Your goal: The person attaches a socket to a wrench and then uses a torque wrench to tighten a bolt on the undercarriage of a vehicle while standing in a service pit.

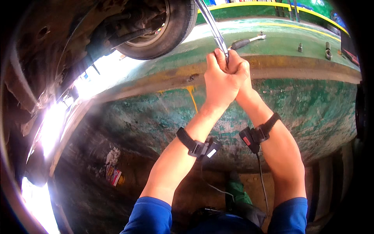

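Both my hands are raised together in front of the pit's edge, fingers curled. My left hand point(221, 84) and my right hand point(240, 72) press against each other around the lower end of a long chrome bar point(212, 25). The bar slants up and to the left, past the tyre, and leaves the picture at the top. Its gripped end is hidden by my fingers, and its exact kind cannot be told. Just beyond my right hand, a ratchet wrench point(240, 43) with a black handle lies on the green ledge.
A car's underside point(43, 50) and a tyre point(183, 27) hang over the upper left. On the ledge point(280, 41) lie a small socket point(300, 47), a longer metal socket piece point(328, 51) and a red tool point(350, 57). The worn green pit wall point(304, 105) stands below.
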Action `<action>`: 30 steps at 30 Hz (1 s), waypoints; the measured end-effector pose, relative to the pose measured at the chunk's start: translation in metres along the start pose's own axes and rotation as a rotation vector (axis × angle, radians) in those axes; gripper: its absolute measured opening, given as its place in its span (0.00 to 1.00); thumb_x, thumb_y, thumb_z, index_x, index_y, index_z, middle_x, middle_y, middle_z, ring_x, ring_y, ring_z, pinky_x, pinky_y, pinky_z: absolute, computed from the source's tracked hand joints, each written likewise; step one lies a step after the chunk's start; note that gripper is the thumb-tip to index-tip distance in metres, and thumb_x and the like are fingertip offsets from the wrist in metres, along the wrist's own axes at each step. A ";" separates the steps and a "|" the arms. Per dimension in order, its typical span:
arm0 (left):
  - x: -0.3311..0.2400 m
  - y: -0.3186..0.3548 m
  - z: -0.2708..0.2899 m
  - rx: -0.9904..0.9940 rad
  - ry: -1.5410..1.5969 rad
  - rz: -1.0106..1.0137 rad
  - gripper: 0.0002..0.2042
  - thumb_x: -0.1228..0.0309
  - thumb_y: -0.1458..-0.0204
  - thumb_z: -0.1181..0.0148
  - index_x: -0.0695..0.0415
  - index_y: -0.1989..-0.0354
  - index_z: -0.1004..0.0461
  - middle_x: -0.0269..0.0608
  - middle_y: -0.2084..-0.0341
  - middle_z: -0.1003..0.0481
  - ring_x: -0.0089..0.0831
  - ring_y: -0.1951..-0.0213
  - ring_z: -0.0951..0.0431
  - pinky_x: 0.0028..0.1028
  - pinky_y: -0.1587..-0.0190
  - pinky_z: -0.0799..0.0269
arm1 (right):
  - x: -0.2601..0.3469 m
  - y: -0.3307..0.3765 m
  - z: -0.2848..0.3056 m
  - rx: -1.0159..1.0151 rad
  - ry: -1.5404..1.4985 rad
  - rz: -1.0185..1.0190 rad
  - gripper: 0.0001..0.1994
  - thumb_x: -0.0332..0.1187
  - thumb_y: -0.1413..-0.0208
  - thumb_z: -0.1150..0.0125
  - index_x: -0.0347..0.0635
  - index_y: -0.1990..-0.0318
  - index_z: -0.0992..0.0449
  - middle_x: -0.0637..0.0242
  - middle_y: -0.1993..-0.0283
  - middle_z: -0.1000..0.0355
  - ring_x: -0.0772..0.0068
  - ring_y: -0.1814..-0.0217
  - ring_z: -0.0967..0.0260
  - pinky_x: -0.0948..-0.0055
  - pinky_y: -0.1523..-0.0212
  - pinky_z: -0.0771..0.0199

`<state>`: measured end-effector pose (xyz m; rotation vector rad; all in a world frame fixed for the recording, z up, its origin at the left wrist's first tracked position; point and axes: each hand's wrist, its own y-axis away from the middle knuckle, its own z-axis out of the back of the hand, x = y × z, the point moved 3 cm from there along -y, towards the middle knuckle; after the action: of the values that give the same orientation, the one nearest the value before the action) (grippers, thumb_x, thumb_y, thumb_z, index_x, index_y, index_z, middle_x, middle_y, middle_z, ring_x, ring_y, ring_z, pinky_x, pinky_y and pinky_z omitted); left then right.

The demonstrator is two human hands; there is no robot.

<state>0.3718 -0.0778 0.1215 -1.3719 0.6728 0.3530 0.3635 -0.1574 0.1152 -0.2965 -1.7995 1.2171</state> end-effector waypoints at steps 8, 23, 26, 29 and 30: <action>0.018 -0.014 -0.015 -0.004 0.046 -0.001 0.25 0.65 0.57 0.26 0.62 0.57 0.35 0.45 0.67 0.25 0.33 0.63 0.24 0.33 0.57 0.26 | -0.034 -0.011 -0.004 -0.021 0.181 0.005 0.21 0.42 0.37 0.36 0.39 0.76 0.35 0.54 0.83 0.36 0.66 0.85 0.43 0.63 0.83 0.40; 0.046 -0.031 -0.019 0.011 -0.020 -0.046 0.27 0.64 0.57 0.26 0.62 0.56 0.37 0.41 0.67 0.25 0.27 0.64 0.25 0.31 0.57 0.26 | -0.038 -0.021 -0.020 -0.139 -0.118 0.073 0.22 0.40 0.39 0.34 0.41 0.77 0.38 0.59 0.84 0.37 0.70 0.84 0.47 0.66 0.84 0.42; 0.049 -0.030 -0.017 0.020 -0.034 -0.066 0.27 0.64 0.56 0.26 0.62 0.56 0.37 0.41 0.66 0.25 0.27 0.63 0.25 0.31 0.57 0.26 | -0.063 -0.025 -0.022 0.037 0.180 0.027 0.25 0.53 0.36 0.43 0.38 0.73 0.34 0.46 0.78 0.27 0.39 0.74 0.26 0.53 0.74 0.27; 0.046 -0.028 -0.017 0.038 0.004 -0.044 0.27 0.63 0.57 0.26 0.62 0.56 0.37 0.41 0.66 0.26 0.27 0.63 0.26 0.30 0.57 0.26 | -0.056 -0.020 -0.018 0.024 0.150 0.042 0.24 0.51 0.36 0.43 0.39 0.74 0.35 0.48 0.78 0.28 0.44 0.74 0.29 0.55 0.75 0.29; 0.045 -0.028 -0.017 0.046 0.010 -0.069 0.28 0.63 0.57 0.26 0.61 0.55 0.38 0.45 0.67 0.25 0.30 0.64 0.23 0.32 0.58 0.25 | -0.051 -0.021 -0.019 0.012 0.138 0.048 0.24 0.51 0.36 0.43 0.39 0.74 0.35 0.49 0.78 0.29 0.45 0.74 0.29 0.56 0.75 0.30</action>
<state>0.4187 -0.1061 0.1144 -1.3504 0.6366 0.2740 0.4128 -0.1882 0.1065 -0.4095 -1.6743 1.2108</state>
